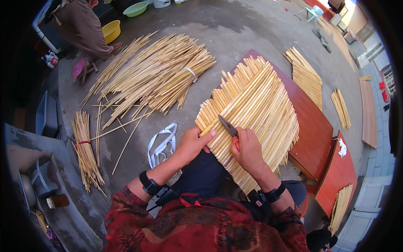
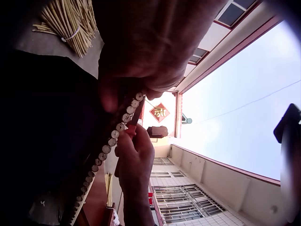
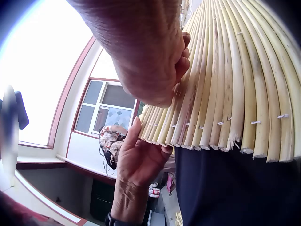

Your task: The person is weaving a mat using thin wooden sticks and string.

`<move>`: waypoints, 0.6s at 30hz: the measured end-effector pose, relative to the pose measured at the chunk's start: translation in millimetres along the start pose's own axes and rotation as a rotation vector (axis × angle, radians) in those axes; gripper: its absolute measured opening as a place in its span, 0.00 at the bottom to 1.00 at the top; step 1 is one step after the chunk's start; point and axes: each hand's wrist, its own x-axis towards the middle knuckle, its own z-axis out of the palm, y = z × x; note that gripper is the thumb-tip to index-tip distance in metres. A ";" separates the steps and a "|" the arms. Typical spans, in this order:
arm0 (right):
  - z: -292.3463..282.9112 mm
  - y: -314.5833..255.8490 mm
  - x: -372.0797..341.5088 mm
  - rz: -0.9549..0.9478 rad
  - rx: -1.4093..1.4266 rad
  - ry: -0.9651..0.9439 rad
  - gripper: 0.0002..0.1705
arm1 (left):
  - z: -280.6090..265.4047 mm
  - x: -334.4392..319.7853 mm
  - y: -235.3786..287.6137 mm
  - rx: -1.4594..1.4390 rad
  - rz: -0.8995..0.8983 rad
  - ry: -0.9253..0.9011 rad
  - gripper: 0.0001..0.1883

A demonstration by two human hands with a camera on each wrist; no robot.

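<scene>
A mat of pale stalks [image 1: 260,113] lies slanted across the person's lap and a red-brown board. The left hand [image 1: 189,147] grips its near left edge, thumb on top, fingers partly hidden beneath. Pliers [image 1: 228,126] with dark jaws and red-orange handles are held in the right hand [image 1: 247,151], their tip over the stalks beside the left thumb. In the right wrist view, small pale stitches run across the mat [image 3: 244,84] near the cut ends, and the left hand [image 3: 141,160] holds the corner. The left wrist view shows the round stalk ends [image 2: 115,134] between both hands.
Loose stalks [image 1: 142,71] spread on the ground at upper left, beside a red-tied bundle [image 1: 84,147]. White strapping [image 1: 161,143] lies left of the lap. Red-brown boards [image 1: 310,130] stand at right, with more stalk pieces beyond. Another person [image 1: 79,25] is at upper left.
</scene>
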 end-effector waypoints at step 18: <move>2.7 -0.7 -0.8 0.020 0.114 -0.001 0.18 | -5.5 5.0 -8.3 -0.078 -0.031 0.032 0.16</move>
